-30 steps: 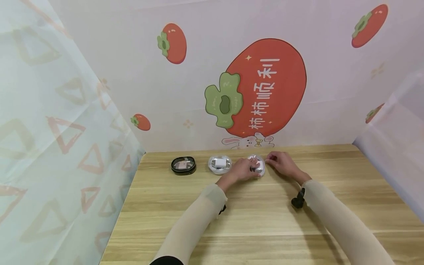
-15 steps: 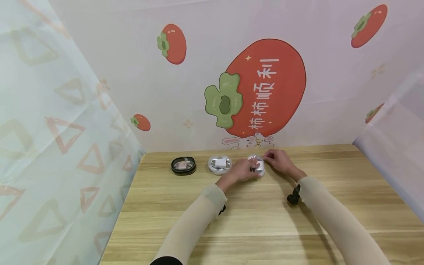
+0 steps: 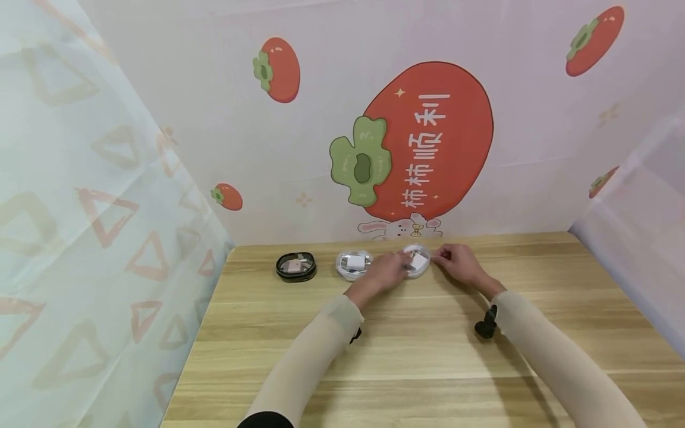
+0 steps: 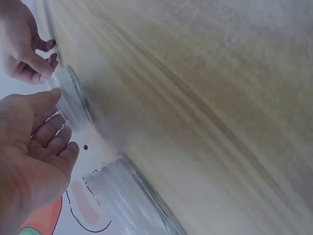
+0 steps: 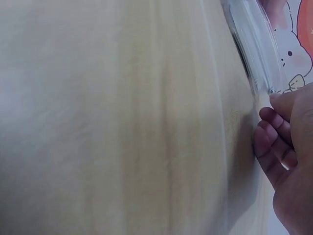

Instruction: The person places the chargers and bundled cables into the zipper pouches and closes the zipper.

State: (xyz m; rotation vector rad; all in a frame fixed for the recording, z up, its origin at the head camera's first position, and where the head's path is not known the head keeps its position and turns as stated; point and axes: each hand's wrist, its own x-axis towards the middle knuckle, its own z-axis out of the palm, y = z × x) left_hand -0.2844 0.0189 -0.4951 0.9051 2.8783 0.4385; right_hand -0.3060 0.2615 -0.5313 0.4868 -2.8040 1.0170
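Observation:
Three round coiled charging cables with plugs lie in a row at the back of the table: one with a black rim (image 3: 296, 274), a clear-and-white one (image 3: 349, 274) in the middle, and a clear-and-white one (image 3: 417, 272) at the right. My left hand (image 3: 381, 274) is at the right coil's left side, loosely bent fingers (image 4: 61, 139) beside it and a digit at its edge. On the other side, my right hand (image 3: 457, 263) pinches the rim of that coil, other fingers curled in. White plugs show inside the two pale coils; the left wrist view shows these from the side.
The wooden table (image 3: 299, 345) ends against a white backdrop (image 3: 316, 148) printed with persimmons and a rabbit. A cloth with triangles (image 3: 107, 255) hangs along the left. Another pale sheet (image 3: 642, 238) closes the right side.
The right coil has turned and shifted slightly toward the back. My left hand has drawn back a little to the left, uncovering more of it; my right hand has moved slightly right.

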